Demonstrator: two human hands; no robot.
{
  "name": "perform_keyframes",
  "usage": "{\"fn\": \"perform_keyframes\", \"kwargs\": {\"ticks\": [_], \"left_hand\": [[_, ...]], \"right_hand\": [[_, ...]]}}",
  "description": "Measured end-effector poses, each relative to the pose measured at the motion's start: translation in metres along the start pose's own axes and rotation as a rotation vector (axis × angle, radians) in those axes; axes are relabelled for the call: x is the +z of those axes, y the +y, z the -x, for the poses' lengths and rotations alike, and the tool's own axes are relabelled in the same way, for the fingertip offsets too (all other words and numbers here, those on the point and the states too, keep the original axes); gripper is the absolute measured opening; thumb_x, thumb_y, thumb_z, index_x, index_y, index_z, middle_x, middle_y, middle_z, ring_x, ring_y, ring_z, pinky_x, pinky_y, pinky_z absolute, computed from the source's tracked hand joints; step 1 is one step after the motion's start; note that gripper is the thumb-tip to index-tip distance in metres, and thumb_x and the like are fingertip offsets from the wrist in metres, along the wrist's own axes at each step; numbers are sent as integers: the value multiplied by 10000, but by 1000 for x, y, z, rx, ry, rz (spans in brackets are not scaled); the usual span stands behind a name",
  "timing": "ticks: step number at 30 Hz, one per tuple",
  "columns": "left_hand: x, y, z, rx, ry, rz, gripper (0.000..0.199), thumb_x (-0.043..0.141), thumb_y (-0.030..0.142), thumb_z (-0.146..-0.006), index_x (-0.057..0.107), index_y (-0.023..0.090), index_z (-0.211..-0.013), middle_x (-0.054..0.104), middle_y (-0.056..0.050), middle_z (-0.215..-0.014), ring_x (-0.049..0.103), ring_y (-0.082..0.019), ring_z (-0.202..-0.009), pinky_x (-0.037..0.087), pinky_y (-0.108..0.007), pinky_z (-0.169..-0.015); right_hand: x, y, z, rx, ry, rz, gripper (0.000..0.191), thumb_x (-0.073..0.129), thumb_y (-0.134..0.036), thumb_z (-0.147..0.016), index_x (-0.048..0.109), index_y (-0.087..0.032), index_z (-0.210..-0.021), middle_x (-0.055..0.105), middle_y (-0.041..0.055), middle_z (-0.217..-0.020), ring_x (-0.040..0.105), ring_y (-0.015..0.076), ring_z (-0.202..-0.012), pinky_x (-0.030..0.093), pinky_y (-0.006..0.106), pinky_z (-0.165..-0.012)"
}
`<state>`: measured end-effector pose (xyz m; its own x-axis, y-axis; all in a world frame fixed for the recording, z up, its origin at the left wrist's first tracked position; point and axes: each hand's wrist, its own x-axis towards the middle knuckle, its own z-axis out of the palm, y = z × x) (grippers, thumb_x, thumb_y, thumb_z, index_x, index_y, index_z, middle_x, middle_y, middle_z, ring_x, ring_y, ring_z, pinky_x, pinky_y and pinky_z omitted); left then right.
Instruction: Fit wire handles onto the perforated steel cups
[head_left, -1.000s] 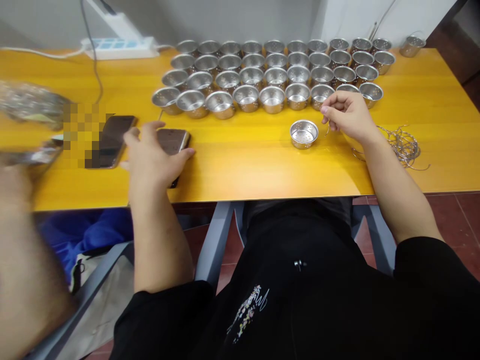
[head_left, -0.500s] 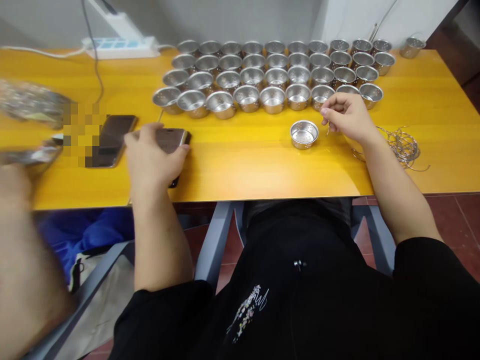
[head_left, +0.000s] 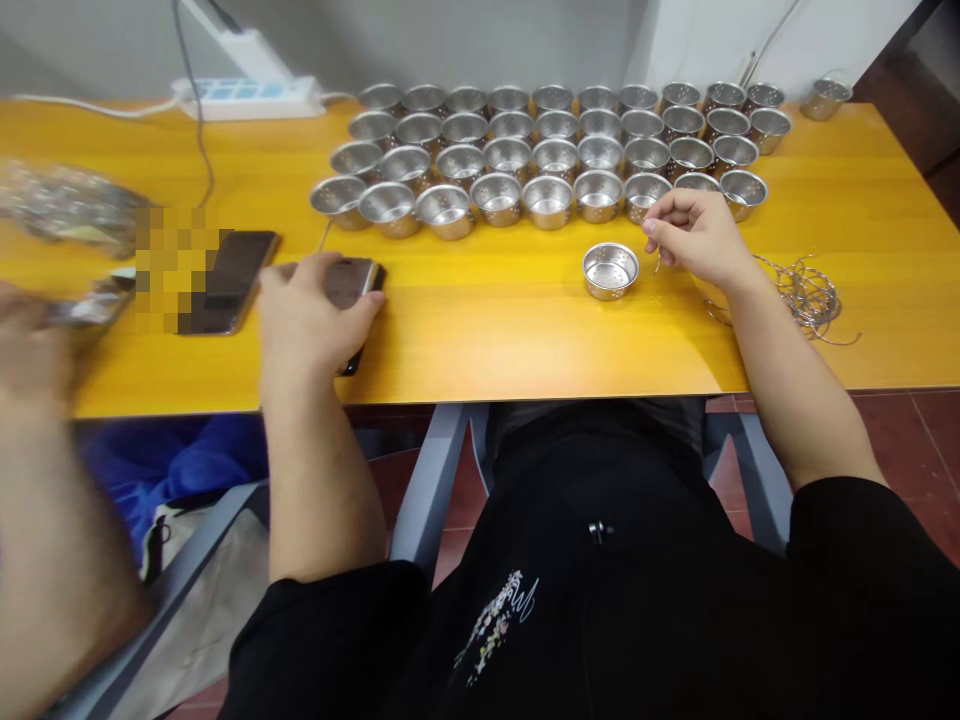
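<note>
My left hand (head_left: 311,315) lies over a dark phone (head_left: 352,280) on the table, with the thumb along its right edge and the fingers at its far left side. My right hand (head_left: 694,232) is closed in a pinch on a thin bent metal wire (head_left: 657,262). Just left of that hand, a small perforated metal cup (head_left: 610,272) stands upright, apart from the fingers. A tangled pile of wire pieces (head_left: 810,298) lies to the right, partly behind my right forearm.
Several rows of perforated metal cups (head_left: 548,203) stand along the back. One cup with a wire handle (head_left: 826,98) is at the far right corner. Another phone (head_left: 238,280), a power strip (head_left: 251,98) and a clear bag (head_left: 67,205) are left. A co-worker's blurred hand (head_left: 34,350) is at far left.
The co-worker's hand at the far left has moved up over the table. The view has shifted very slightly. My two hands keep their holds.
</note>
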<state>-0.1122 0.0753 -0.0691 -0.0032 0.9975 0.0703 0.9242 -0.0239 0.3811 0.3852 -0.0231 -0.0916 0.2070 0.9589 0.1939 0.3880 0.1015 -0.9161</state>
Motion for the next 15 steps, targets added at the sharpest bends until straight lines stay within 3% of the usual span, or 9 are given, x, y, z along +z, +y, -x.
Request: {"fn": "perform_keyframes", "kwargs": {"ticks": [3, 6, 15], "left_hand": [[0, -8, -3, 45, -6, 29, 1131, 889, 524, -1025, 496, 190, -2031, 519, -271, -1978, 574, -547, -1909, 435, -659, -1632], [1, -15, -6, 53, -14, 18, 1222, 925, 517, -971, 438, 191, -2043, 509, -282, -1981, 593, -538, -1894, 428, -688, -1632], [-3, -6, -1, 63, -36, 13, 951, 877, 462, -1076, 637, 180, -1952, 455, -281, -2024, 515, -552, -1952, 405, -645, -1651]], "right_hand": [[0, 1, 0, 19, 4, -16, 416, 1137, -467, -950, 755, -319, -1023, 782, 43, -838, 628, 243, -666, 525, 408, -576], [0, 1, 0, 25, -1, -22, 409, 1132, -431, -939, 750, -317, -1031, 775, 42, -843, 622, 243, -674, 511, 408, -592], [0, -3, 2, -6, -2, 3, 368, 1105, -506, -955, 792, -316, -997, 812, 52, -840, 598, 226, -634, 482, 393, -547]]}}
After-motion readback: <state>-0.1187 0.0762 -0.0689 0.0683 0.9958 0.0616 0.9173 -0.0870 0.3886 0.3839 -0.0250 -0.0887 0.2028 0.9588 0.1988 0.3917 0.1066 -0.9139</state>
